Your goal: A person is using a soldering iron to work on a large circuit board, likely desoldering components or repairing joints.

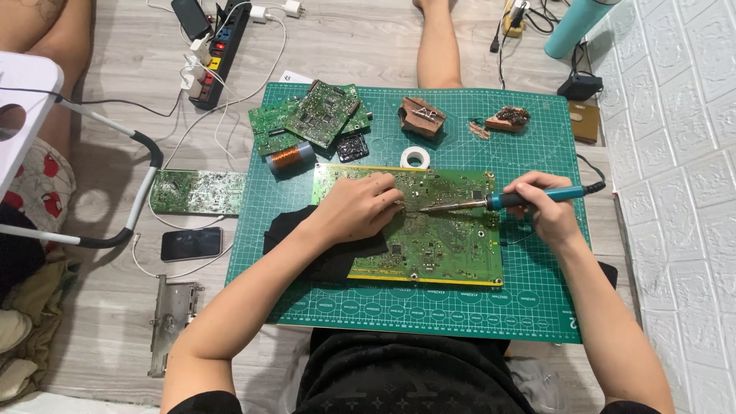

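Observation:
A large green circuit board lies on a green cutting mat. My left hand rests on the board's left part with its fingers curled; whether they pinch something thin is unclear. My right hand grips a soldering iron with a blue handle. The iron's metal tip points left and touches the board just in front of my left fingertips. A black cloth lies under my left wrist.
Several smaller circuit boards, a copper coil, a white tape roll and two brown holders sit at the mat's far side. Left of it lie a long board, a phone, a metal bracket and a power strip.

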